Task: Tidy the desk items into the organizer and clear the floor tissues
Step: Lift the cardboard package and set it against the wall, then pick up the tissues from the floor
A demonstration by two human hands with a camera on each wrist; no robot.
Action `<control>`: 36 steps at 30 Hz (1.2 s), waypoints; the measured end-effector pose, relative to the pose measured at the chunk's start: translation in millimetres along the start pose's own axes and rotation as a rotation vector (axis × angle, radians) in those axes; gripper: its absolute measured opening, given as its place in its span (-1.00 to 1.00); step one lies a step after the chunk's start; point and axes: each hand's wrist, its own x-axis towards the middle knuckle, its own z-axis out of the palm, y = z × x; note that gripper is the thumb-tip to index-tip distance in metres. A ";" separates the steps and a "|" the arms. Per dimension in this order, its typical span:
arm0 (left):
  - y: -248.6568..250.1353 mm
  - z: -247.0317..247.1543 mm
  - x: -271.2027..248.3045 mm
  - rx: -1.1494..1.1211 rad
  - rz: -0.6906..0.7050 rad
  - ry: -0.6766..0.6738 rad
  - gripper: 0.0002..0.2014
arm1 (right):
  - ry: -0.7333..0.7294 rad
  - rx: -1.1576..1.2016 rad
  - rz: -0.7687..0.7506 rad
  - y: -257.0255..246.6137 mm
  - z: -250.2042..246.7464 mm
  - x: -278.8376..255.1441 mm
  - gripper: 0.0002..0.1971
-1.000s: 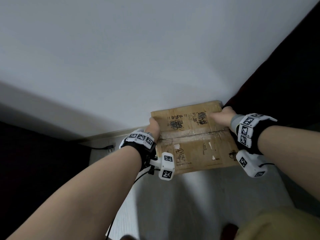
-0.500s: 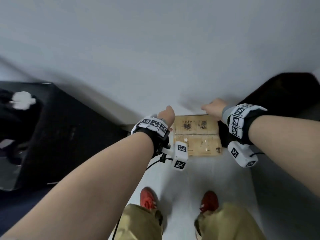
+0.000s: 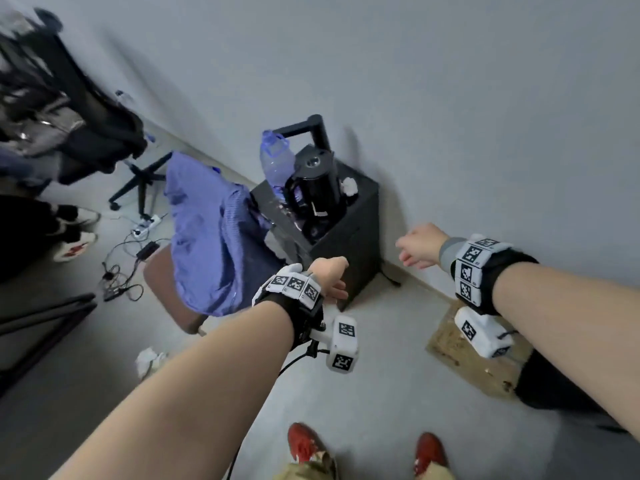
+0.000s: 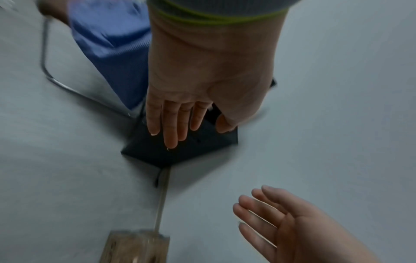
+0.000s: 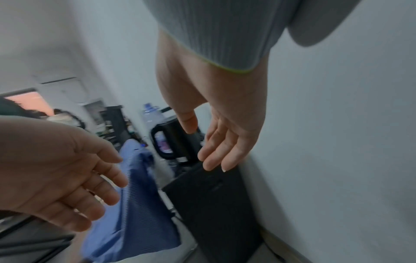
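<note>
Head view: left hand (image 3: 329, 277) and right hand (image 3: 420, 247) both empty, fingers loose and spread, in mid-air. Tissue (image 3: 149, 360) lies on floor (image 3: 381, 393), left of feet, beside chair (image 3: 166, 296). Step likely: clearing floor tissues. Next: turn left, stoop, pinch tissue.

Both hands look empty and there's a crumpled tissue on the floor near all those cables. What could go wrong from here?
1. The floor tissue lies to the left, and loose cables lie further off that way; stepping over there might mean a trip.
2. A second tissue sits on the black cabinet beside the kettle; reaching for it could knock the kettle.
3. Left hand and right hand are open and empty, so the cardboard by the red shoes may get stepped on.
</note>
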 end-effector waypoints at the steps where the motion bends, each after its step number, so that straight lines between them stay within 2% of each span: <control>1: -19.1 -29.0 -9.7 -0.043 -0.004 0.033 -0.71 | -0.043 -0.023 -0.031 -19.3 27.2 -5.0 -0.90; 3: -67.9 -96.7 -29.8 -0.168 -0.043 0.091 -0.77 | -0.154 -0.141 -0.101 -68.6 98.3 -21.1 -0.90; 5: -128.6 -162.9 -43.8 -0.290 -0.075 0.186 -0.77 | -0.294 -0.254 -0.150 -112.6 179.7 -37.8 -0.81; 6: -149.1 -181.6 -48.6 -0.322 -0.088 0.226 -0.76 | -0.323 -0.310 -0.169 -124.4 205.3 -45.0 -0.77; 8: -218.6 -239.7 -59.9 -0.398 -0.104 0.303 -0.74 | -0.360 -0.410 -0.231 -157.5 293.4 -57.8 -0.76; 11: -280.9 -286.1 -74.6 -0.457 -0.147 0.339 -0.72 | -0.358 -0.433 -0.320 -178.3 369.3 -71.3 -0.84; 13: -346.7 -338.4 -92.0 -0.541 -0.195 0.391 -0.73 | -0.454 -0.450 -0.360 -199.2 455.1 -95.1 -0.86; 16: -421.3 -398.6 -110.9 -0.640 -0.252 0.467 -0.65 | -0.555 -0.567 -0.410 -225.8 552.8 -127.9 -0.86; 20: -462.0 -435.2 -123.1 -0.724 -0.272 0.461 -0.58 | -0.636 -0.693 -0.386 -241.3 614.6 -140.6 -0.88; 25: -503.8 -489.2 -119.4 -0.830 -0.273 0.481 -0.48 | -0.681 -0.786 -0.397 -290.7 691.9 -131.5 -0.86; 27: -517.1 -519.5 -102.1 -0.884 -0.285 0.512 -0.47 | -0.704 -0.804 -0.408 -319.7 733.1 -121.7 -0.83; 30: -527.7 -548.5 -80.6 -0.926 -0.294 0.498 -0.48 | -0.723 -0.863 -0.414 -347.0 768.2 -111.6 -0.85; 33: -541.3 -592.9 -36.4 -0.953 -0.316 0.519 -0.46 | -0.753 -0.887 -0.423 -378.6 827.9 -72.5 -0.90; 36: -551.0 -638.0 29.1 -0.984 -0.368 0.545 -0.43 | -0.759 -0.867 -0.416 -410.8 897.2 -19.3 -0.91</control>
